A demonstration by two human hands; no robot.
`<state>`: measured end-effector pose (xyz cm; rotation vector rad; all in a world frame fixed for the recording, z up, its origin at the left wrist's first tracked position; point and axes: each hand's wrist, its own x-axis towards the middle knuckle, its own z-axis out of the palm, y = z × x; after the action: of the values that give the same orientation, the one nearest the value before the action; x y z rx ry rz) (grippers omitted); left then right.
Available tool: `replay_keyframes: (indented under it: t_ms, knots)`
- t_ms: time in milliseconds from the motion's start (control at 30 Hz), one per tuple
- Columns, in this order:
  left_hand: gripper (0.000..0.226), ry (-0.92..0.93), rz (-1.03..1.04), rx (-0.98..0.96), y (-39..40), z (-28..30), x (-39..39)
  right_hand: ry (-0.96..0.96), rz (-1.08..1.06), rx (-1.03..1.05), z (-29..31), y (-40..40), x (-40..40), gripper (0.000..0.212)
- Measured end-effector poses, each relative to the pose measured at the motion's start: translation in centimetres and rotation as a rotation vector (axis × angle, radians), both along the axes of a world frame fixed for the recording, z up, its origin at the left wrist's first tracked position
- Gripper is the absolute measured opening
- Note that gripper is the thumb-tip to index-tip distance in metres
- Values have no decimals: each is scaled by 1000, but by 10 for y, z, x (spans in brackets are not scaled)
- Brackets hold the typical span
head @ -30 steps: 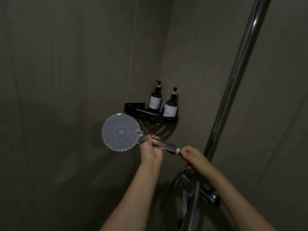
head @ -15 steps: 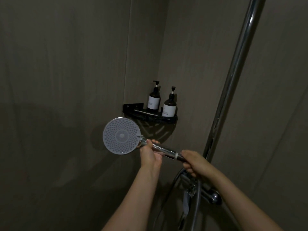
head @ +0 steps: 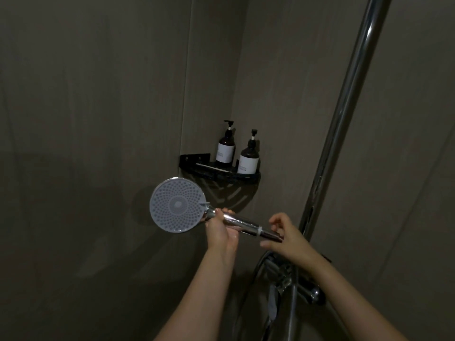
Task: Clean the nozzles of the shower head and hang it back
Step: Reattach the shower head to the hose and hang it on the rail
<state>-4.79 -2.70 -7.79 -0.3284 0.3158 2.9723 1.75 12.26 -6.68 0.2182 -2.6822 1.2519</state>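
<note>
The right hand (head: 286, 238) has loosened from a closed grip to spread fingers at the handle's hose end, while the left hand (head: 221, 230) grips the shower head (head: 177, 205), held face-out below the corner shelf (head: 222, 174); nozzle cleaning likely follows.

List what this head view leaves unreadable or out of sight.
- White labels on the two dark pump bottles: print too small and dim.
- Chrome riser rail: holder for the round grey shower head cut off by the top edge.
- Right hand: its grip on the handle end is unclear.
</note>
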Motion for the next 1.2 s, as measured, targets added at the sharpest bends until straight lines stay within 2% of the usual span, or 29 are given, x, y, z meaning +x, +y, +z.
replay_keyframes:
  t_ms: [33, 133, 167, 267, 333, 433, 500, 567, 667, 733, 767, 833, 867, 967, 1067, 1133, 1167, 1200]
  knots:
    - [20, 1, 5, 8, -1, 0, 1, 11, -8, 35, 1, 2, 1, 36]
    - [20, -3, 14, 15, 1, -1, 2, 123, -57, 135, 5, -1, 2, 16]
    - [21, -2, 12, 5, 2, -1, 2, 152, -94, 158, 5, -1, 0, 16]
    - [15, -9, -7, -3, 3, -2, 7, 144, -135, 127, 5, -3, -4, 22]
    - [14, -15, 6, 8, 2, -1, 9, 94, -72, 61, 4, -4, -2, 5]
    - [20, -13, 29, 27, -3, -1, 4, 45, -22, 87, 2, -1, 1, 42]
    - [21, -12, 27, 39, -3, -2, 3, 91, -8, 137, 1, 0, 2, 35]
    - [23, -8, 21, 32, -2, -1, 5, 143, -47, 100, 3, -2, 0, 25]
    - [23, -13, 16, 32, 2, 0, 9, 138, -123, 22, 6, -5, 0, 33]
    - [19, -19, 13, 39, 1, -2, 9, 81, -46, 9, 6, -6, 1, 17]
    - [17, -20, 15, 36, 0, -3, 7, 51, -2, 18, 5, -6, 1, 18]
    - [16, -21, 25, 35, -3, -3, 4, 52, 27, 101, 1, -3, 1, 43]
    - [16, -21, 29, 39, -4, -2, 3, 86, 9, 137, 1, -3, 1, 44]
    - [22, -9, 30, 31, -2, -2, 5, 136, -44, 159, 6, -6, 0, 19]
    - [22, -14, 19, 17, 3, -2, 6, 83, -89, 61, 8, -6, -3, 31]
    - [20, -14, 27, 28, 2, -4, 3, 26, -21, 38, 7, -5, -2, 9]
    - [18, -15, 29, 34, 2, -4, 1, 8, 2, 82, 5, -3, -2, 13]
    - [17, -17, 31, 40, 1, -4, 1, 7, 14, 143, 3, -2, -1, 30]
